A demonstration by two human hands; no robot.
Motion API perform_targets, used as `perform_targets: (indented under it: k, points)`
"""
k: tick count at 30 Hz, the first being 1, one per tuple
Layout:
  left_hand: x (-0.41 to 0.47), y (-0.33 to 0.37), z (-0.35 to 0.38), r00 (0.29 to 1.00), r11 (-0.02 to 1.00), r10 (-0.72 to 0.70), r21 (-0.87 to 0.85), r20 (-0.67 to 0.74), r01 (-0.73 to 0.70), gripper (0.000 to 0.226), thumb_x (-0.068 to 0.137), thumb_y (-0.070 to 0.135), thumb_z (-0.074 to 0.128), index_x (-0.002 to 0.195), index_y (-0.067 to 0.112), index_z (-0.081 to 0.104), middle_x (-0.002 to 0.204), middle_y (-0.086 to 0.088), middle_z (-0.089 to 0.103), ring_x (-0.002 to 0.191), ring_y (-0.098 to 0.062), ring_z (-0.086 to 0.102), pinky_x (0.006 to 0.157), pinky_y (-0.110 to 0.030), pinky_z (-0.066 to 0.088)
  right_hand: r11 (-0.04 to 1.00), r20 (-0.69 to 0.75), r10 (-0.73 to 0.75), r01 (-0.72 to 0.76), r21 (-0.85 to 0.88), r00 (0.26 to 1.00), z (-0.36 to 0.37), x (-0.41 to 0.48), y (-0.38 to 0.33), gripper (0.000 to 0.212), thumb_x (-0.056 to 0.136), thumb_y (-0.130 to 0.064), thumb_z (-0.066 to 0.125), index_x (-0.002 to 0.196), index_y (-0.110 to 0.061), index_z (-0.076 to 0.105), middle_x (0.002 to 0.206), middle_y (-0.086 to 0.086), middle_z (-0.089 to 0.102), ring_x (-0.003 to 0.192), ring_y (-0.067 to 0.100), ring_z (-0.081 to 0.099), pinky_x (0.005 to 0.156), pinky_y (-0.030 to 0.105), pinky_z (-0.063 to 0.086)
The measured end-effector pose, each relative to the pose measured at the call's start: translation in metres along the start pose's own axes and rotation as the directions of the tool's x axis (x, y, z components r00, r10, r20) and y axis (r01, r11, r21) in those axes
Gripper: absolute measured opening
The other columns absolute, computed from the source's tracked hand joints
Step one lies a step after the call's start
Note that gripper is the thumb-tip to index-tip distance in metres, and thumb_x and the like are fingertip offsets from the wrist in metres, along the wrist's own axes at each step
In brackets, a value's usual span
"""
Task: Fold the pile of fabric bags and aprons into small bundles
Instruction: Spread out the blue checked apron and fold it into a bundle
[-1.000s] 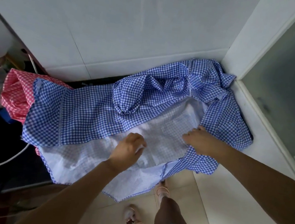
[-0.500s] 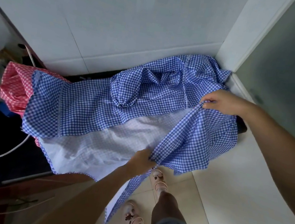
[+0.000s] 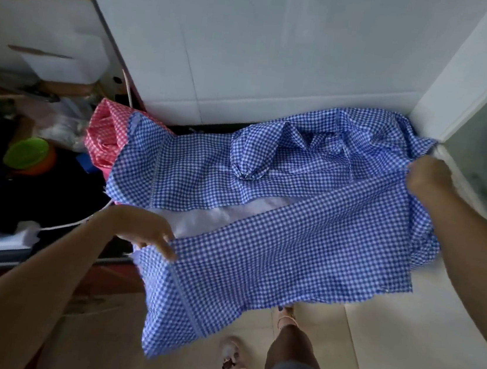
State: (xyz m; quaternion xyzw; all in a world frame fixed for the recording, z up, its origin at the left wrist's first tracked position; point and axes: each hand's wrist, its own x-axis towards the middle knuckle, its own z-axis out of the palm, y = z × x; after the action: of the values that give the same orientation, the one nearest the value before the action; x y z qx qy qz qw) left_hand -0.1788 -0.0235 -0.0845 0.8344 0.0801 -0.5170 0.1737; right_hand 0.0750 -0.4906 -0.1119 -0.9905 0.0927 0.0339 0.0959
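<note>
Two hands in view, what do you read? (desk)

Both, on my screen. The blue checked apron (image 3: 206, 173) lies spread on the white worktop (image 3: 419, 344) against the tiled wall (image 3: 283, 51). Its near flap is lifted and drawn taut between the hands. The flap's loose end hangs past the worktop edge, above the floor (image 3: 250, 317). (operator)

Grip, each side? (desk)

Left hand (image 3: 147, 231): grip pinched on the flap's left edge, fingertips lying over the cloth. Right hand (image 3: 427, 179): grip curled tight round the flap's far right end, close to the wall corner. (operator)

Under the flap? (desk)

I note white lining (image 3: 217, 215) showing in the gap between the flap and the upper half. (operator)

Surroundings? (desk)

Pink checked cloth (image 3: 104, 133), bunched, touching the apron's left end and partly beneath it. Further left, a green lid (image 3: 27, 151) on something orange, too dim to name. A white cable (image 3: 68, 224) runs just beside the left wrist. Pale sandals (image 3: 237, 364) on the floor. (operator)
</note>
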Motion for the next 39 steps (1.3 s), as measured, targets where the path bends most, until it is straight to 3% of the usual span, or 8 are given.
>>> perform_targets:
  k: [4,7,11,22,28,32,35,39]
  points:
    - [0.006,-0.029,-0.011,0.923,0.966,0.078,-0.200,-0.376,-0.163,0.054,0.071,0.069,0.063,0.097,0.022,0.067,0.091,0.010,0.064,0.087,-0.011,0.058,0.073,-0.018,0.039,0.998,0.050,-0.016,0.014,0.056,0.999,0.017,-0.023,-0.028,0.027,0.093,-0.002,0.049,0.114,0.012,0.057,0.122,0.031,0.054,0.110,0.045,0.053,0.093,0.049,0.047]
    - [0.025,-0.027,-0.016,0.824,0.992,0.106,0.000,-0.556,-0.128,0.030,0.092,0.038,0.059,0.088,0.009,0.065,0.076,0.005,0.056,0.071,-0.011,0.050,0.066,-0.026,0.038,0.978,0.093,-0.148,0.132,0.159,0.985,0.045,-0.071,-0.066,0.047,0.090,0.005,0.052,0.135,0.001,0.042,0.149,0.024,0.028,0.130,0.042,0.037,0.101,0.047,0.041]
    - [0.045,-0.025,-0.005,0.736,1.000,-0.019,0.005,-0.677,0.031,0.030,0.093,0.036,0.059,0.085,0.008,0.065,0.079,-0.003,0.059,0.071,-0.016,0.053,0.057,-0.028,0.038,0.858,0.073,-0.508,0.497,0.130,0.858,0.095,-0.132,-0.090,0.045,0.097,-0.018,0.053,0.140,-0.014,0.043,0.153,0.013,0.024,0.129,0.041,0.032,0.101,0.049,0.038]
    - [0.061,-0.055,0.019,0.460,0.933,-0.270,-0.112,-0.846,0.341,0.023,0.088,0.023,0.061,0.105,0.008,0.063,0.103,-0.015,0.067,0.099,-0.036,0.061,0.083,-0.042,0.047,0.866,0.329,-0.500,0.462,0.191,0.801,0.109,-0.116,-0.092,0.056,0.100,-0.030,0.046,0.150,-0.032,0.022,0.159,0.005,0.013,0.138,0.034,0.026,0.110,0.045,0.029]
    - [0.064,0.012,0.011,0.227,0.932,-0.208,-0.263,-0.951,-0.248,0.051,0.074,-0.016,0.047,0.124,-0.008,0.042,0.126,-0.028,0.038,0.101,-0.044,0.048,0.076,-0.049,0.043,0.852,0.421,-0.485,0.523,0.029,0.767,0.114,-0.129,-0.117,0.054,0.102,-0.041,0.036,0.151,-0.032,0.018,0.160,0.001,0.007,0.141,0.037,0.011,0.115,0.045,0.018]
    - [0.098,0.128,0.048,0.387,0.867,0.143,-0.073,-0.911,-0.493,0.057,0.090,0.003,0.050,0.143,-0.001,0.032,0.151,-0.017,0.028,0.140,-0.033,0.026,0.114,-0.046,0.023,0.876,0.391,-0.481,0.450,0.174,0.785,0.112,-0.134,-0.119,0.056,0.101,-0.032,0.043,0.152,-0.029,0.019,0.161,0.001,0.004,0.145,0.035,0.008,0.116,0.044,0.021]
    - [0.137,0.171,0.066,0.598,0.953,0.139,-0.056,-0.790,-0.296,0.061,0.102,0.041,0.027,0.154,0.019,0.005,0.160,0.007,-0.006,0.147,-0.015,-0.011,0.114,-0.052,-0.010,0.823,0.258,-0.506,0.370,0.431,0.823,0.099,-0.143,-0.095,0.053,0.099,-0.013,0.047,0.149,-0.021,0.030,0.160,0.004,0.010,0.143,0.023,0.024,0.111,0.037,0.034]
    - [0.151,0.155,0.067,0.604,0.987,0.144,0.072,-0.784,-0.142,0.059,0.101,0.049,0.014,0.153,0.026,-0.001,0.160,0.010,-0.010,0.146,-0.013,-0.016,0.112,-0.047,-0.018,0.699,-0.115,-0.232,0.248,0.671,0.966,0.076,-0.171,-0.036,0.026,0.094,0.004,0.048,0.110,-0.007,0.065,0.118,0.005,0.063,0.104,0.017,0.061,0.090,0.037,0.050]
